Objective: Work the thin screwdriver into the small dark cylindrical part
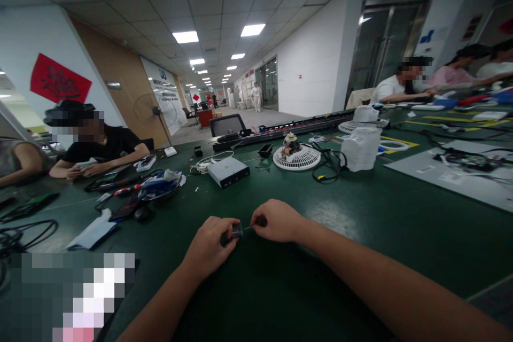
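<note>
My left hand (211, 246) pinches a small dark block (238, 230) with a greyish, shiny end between thumb and fingers, just above the green table. To its right, my right hand (276, 221) is closed in a pinch on a thin light-coloured pin-like piece (247, 228). This piece points left towards the block; whether the two touch I cannot tell. The kind of block is too small to make out. Beyond my hands lies a silver optical disc drive (228, 172). A round white fan grille (296, 157) with a motor part on it sits farther right.
A black tray (265, 150) and a white plastic housing (360, 149) with black cables stand farther back. At left are a bowl with blue cloth (160, 186) and a folded pale cloth (93, 231). A grey panel (452, 171) lies right. Other people sit around the table.
</note>
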Demonstrator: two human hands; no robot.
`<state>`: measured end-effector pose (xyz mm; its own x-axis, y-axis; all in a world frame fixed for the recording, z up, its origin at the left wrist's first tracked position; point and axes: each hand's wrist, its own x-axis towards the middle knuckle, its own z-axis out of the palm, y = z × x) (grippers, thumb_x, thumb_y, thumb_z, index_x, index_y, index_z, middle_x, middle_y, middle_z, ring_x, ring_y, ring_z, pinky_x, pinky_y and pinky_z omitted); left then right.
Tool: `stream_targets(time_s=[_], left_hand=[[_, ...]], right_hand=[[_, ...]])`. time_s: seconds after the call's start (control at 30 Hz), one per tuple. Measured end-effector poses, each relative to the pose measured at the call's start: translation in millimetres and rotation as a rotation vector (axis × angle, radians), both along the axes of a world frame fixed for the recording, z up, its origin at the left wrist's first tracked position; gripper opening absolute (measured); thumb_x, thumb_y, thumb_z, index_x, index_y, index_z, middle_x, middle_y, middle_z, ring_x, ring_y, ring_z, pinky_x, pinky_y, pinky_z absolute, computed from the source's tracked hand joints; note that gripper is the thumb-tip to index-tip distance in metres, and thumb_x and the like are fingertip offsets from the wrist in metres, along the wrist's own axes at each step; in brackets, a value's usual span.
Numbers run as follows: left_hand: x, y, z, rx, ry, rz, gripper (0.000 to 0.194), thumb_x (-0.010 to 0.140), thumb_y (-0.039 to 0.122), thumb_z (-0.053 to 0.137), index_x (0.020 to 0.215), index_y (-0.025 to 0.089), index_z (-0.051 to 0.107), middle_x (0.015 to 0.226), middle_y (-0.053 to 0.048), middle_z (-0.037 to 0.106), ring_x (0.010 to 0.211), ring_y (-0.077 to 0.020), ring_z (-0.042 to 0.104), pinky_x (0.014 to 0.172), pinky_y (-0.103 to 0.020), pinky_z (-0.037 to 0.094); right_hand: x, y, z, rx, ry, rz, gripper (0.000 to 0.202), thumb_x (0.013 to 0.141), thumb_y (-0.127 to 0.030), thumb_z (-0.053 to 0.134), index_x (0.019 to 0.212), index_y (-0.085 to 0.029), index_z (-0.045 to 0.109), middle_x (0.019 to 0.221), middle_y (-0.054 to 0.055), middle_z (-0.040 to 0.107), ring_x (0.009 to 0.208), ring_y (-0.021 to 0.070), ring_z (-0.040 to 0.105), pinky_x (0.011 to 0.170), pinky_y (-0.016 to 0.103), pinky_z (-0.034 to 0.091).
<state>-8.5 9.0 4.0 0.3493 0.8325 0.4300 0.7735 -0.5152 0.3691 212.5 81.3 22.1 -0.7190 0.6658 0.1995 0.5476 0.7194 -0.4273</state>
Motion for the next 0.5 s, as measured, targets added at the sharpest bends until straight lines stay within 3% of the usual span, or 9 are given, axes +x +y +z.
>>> stream_targets(time_s=[0.07,0.2,0.37,0.5], left_hand=[[0.1,0.3,0.7,0.009,0.013,-0.008,0.018,0.076,0.012,0.061,0.072,0.022,0.047,0.103,-0.002,0.071,0.095,-0.0221,0.063,0.082,-0.038,0.05],[1.2,0.3,1.2,0.03,0.012,0.0,0.02,0.075,0.01,0.062,0.072,0.022,0.047,0.103,-0.002,0.071,0.095,-0.0226,0.063,0.082,-0.039,0.049],[3.6,-1.2,1.5,0.047,0.03,-0.001,0.022,0.074,0.008,0.064,0.072,0.022,0.047,0.101,-0.001,0.071,0.094,-0.0218,0.063,0.08,-0.037,0.048],[4.6,-0.3,2.7,0.063,0.047,0.025,0.021,0.075,0.008,0.062,0.073,0.022,0.047,0.103,-0.001,0.071,0.096,-0.0212,0.062,0.084,-0.038,0.046]], right_hand=[[-0.7,-0.8,-0.1,-0.038,-0.007,0.032,0.019,0.076,-0.025,0.061,0.088,-0.023,0.076,0.079,0.001,0.073,0.068,0.0161,0.065,0.059,0.024,0.043],[-1.8,-1.2,-1.4,0.001,0.021,-0.069,0.019,0.077,-0.026,0.059,0.087,-0.022,0.075,0.08,0.002,0.073,0.07,0.017,0.065,0.061,0.025,0.044],[-4.1,-2.0,-3.0,-0.054,0.008,0.03,0.018,0.078,-0.024,0.058,0.088,-0.021,0.073,0.078,0.001,0.073,0.068,0.0149,0.064,0.059,0.022,0.042],[-5.5,-3.8,0.3,0.038,-0.059,-0.117,0.019,0.081,-0.027,0.056,0.09,-0.022,0.072,0.081,0.002,0.073,0.071,0.0171,0.064,0.06,0.025,0.041]])
